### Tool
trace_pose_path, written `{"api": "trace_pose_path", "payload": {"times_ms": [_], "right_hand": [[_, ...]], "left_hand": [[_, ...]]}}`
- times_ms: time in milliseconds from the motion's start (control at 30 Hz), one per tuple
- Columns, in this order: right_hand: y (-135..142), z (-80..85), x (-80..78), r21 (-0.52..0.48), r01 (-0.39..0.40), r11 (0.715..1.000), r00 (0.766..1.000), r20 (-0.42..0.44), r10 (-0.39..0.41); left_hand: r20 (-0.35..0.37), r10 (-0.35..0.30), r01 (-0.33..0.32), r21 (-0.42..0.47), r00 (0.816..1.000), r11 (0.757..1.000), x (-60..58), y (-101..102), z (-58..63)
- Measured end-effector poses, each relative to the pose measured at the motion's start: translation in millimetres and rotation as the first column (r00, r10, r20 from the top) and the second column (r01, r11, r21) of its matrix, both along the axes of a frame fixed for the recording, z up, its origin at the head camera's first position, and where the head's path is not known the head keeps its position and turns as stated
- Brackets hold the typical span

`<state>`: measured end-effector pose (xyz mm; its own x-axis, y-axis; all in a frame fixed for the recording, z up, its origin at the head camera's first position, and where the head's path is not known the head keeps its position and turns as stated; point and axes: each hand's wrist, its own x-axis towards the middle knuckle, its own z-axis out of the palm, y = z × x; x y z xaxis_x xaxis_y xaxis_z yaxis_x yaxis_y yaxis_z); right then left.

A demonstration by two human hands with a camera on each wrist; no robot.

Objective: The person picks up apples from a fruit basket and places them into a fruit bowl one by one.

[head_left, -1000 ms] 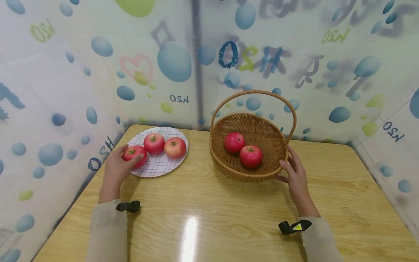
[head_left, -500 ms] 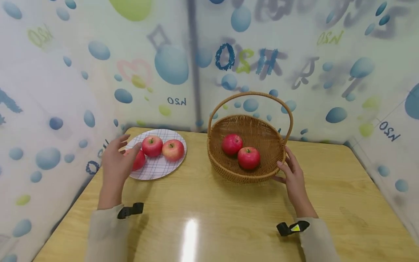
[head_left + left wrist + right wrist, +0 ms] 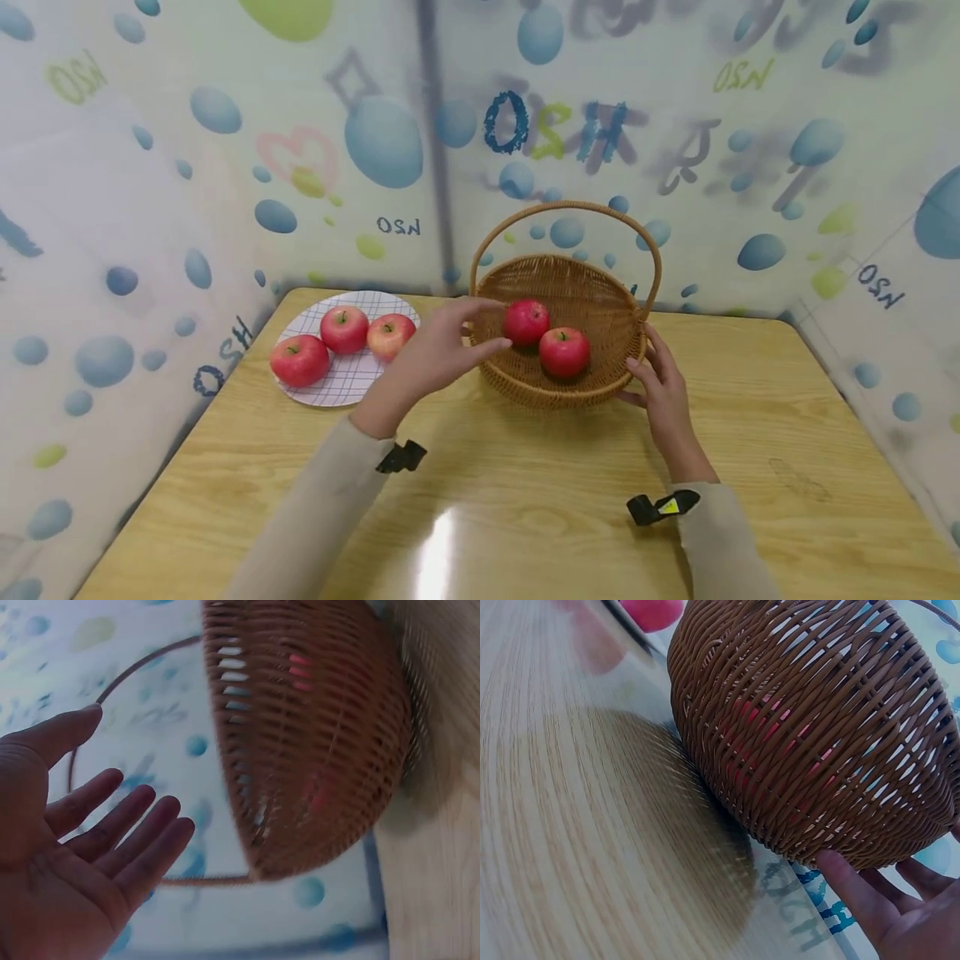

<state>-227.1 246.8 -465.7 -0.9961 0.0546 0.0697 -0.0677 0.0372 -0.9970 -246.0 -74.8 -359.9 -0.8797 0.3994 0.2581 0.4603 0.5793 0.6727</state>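
My left hand (image 3: 450,343) reaches over the left rim of a wicker basket (image 3: 543,395), fingers extended and thumb apart, holding nothing. In the left wrist view its palm (image 3: 64,896) and spread fingers show beside the basket. Two red apples, a rear one (image 3: 527,322) and a front one (image 3: 564,352), lie inside the basket near the left fingertips. With fingers and thumb, my right hand (image 3: 663,400) grips the basket's right side. Three apples, one at the left (image 3: 300,361), one behind (image 3: 344,329) and one at the right (image 3: 391,335), sit on a checked plate (image 3: 348,385).
The basket's tall hoop handle (image 3: 567,205) arches above it. A light wooden table (image 3: 525,500) carries everything. Printed wall panels (image 3: 405,250) stand close behind and to both sides. Each wrist wears a black strap with a small camera.
My left hand has let go of the leftmost apple, leaving it on the plate, and has moved right to the basket. The right hand keeps its place at the basket's right side.
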Motion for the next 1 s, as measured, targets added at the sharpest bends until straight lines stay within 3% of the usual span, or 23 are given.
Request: {"api": "trace_pose_path", "payload": {"times_ms": [233, 367, 500, 700, 1000], "right_hand": [[2, 0.2, -0.2, -0.012, -0.006, 1.000, 1.000, -0.001, 0.006], [1, -0.1, 0.2, -0.011, 0.001, 1.000, 1.000, 0.009, 0.000], [0, 0.2, -0.3, -0.010, -0.002, 1.000, 1.000, 0.011, 0.002], [0, 0.2, -1.0, 0.001, -0.010, 1.000, 1.000, 0.002, 0.010], [2, -1.4, -1.0, 0.015, -0.009, 1.000, 1.000, 0.000, 0.009]], "left_hand": [[0.138, -0.150, 0.169, -0.135, 0.979, 0.976, -48.9, 53, -5.6], [0.197, -0.190, 0.230, -0.209, 0.962, 0.950, -64.9, 72, -5.7], [0.218, -0.202, 0.255, -0.251, 0.955, 0.934, -74.0, 84, -3.7], [0.241, -0.200, 0.257, -0.237, 0.950, 0.937, -84.3, 95, -8.7], [0.272, -0.200, 0.281, -0.303, 0.941, 0.911, -89.6, 107, -10.1]]}}
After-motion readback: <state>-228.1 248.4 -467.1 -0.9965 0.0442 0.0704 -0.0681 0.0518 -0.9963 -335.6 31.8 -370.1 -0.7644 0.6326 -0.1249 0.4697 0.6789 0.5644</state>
